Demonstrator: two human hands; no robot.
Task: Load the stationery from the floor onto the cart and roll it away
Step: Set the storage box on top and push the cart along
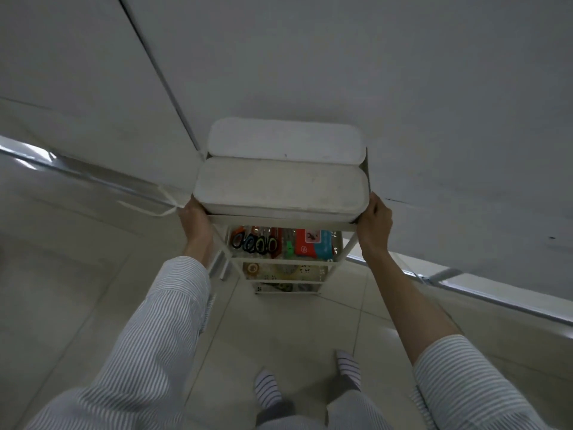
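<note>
Loading looks done; rolling step in hand. Cart sits centre frame, hard against the wall; two white lidded boxes on the top tier; scissors and a red-and-blue pack on the tier below; more stationery lower down, too small to name. Left hand grips the top frame's left corner; right hand grips the right corner, fingers curled round the rim. No loose items visible on the floor in this view. Next move, my guess: pull back off the wall, turn, push evenly with both hands; uneven force may swing it or shift the boxes.
</note>
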